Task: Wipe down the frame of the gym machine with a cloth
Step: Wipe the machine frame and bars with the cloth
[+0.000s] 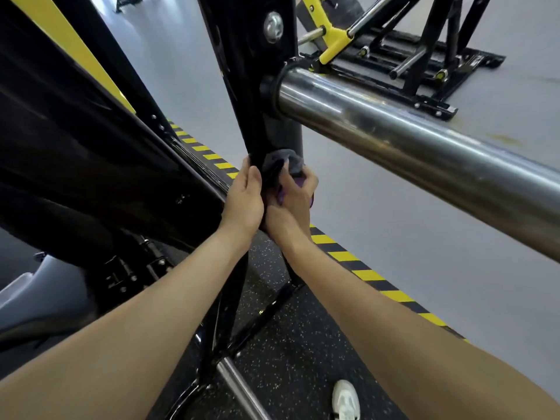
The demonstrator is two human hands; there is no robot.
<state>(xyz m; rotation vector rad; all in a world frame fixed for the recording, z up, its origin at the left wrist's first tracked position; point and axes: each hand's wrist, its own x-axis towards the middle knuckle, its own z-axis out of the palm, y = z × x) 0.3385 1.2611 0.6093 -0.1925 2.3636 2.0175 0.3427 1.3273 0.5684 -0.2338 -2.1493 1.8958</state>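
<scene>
Two bare hands work on one black upright post (247, 86) of the gym machine frame. The left hand (244, 201) curls its grip around the post's left edge, fingers wrapped on the glossy painted steel. The right hand (295, 198) closes its grip on one cloth (283, 165), grey with a purple part showing between the fingers, bunched and pressed against the post just below the joint. One thick polished steel tube (409, 137), round in section, projects from the post toward the right. One large silver bolt head (273, 26) sits high on the post. One striped yellow-and-black tape line (363, 272) separates smooth grey floor from speckled black rubber matting (291, 334). One white shoe (346, 400) stands on the matting. A second black-and-yellow machine (403, 53) stands well apart behind.
</scene>
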